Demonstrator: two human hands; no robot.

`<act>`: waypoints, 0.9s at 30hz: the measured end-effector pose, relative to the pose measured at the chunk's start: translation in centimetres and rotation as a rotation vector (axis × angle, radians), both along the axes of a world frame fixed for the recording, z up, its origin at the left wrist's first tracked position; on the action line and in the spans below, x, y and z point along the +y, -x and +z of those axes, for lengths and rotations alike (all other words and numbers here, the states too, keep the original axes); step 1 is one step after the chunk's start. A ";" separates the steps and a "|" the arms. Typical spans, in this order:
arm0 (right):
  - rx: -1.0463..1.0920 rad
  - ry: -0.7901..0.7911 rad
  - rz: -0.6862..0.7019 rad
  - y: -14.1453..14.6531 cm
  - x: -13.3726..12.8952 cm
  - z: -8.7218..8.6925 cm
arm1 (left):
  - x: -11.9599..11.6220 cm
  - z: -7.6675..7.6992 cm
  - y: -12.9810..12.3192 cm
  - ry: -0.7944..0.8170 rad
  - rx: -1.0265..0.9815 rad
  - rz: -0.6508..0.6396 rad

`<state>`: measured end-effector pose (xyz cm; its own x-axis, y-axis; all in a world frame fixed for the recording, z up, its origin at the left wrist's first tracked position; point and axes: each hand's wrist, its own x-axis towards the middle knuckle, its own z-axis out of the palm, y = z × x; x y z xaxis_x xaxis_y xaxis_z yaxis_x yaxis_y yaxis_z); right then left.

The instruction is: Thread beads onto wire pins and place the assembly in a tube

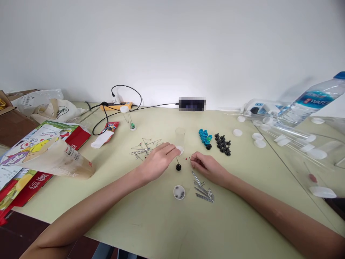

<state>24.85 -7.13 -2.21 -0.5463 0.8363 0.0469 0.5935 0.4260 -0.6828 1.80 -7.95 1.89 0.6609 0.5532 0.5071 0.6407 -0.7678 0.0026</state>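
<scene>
My left hand (161, 158) is closed, its fingertips pinched on the top of a thin metal rod (178, 162). The rod's lower end stands in a round black knob-like base (178, 167) on the table. A fine wire with a small red bead (185, 158) runs between my two hands. My right hand (206, 166) pinches a thin piece of wire at its fingertips. Behind the hands stands a clear plastic tube (180, 135), with a white disc (180, 149) in front of it. A white cap (179, 192) nearer me holds several tiny dark parts.
Bent metal rods (203, 190) lie right of the cap, beaded wires (144, 147) to the left. Blue parts (205, 137) and black parts (223, 144) stand behind my right hand. A drink cup (78, 162), water bottle (309, 100), clear tubes (293, 136) and power strip (118, 106) surround them.
</scene>
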 end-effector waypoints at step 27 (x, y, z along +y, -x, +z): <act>0.129 0.045 -0.064 0.0 0.5 -0.2 | -0.3 -0.5 -0.7 -0.111 0.071 -0.099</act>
<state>24.81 -6.62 -2.37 -0.4836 0.8721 0.0747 0.5245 0.3571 -0.7729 2.47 -8.23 1.38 0.7459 0.4269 0.5113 0.5574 -0.8203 -0.1283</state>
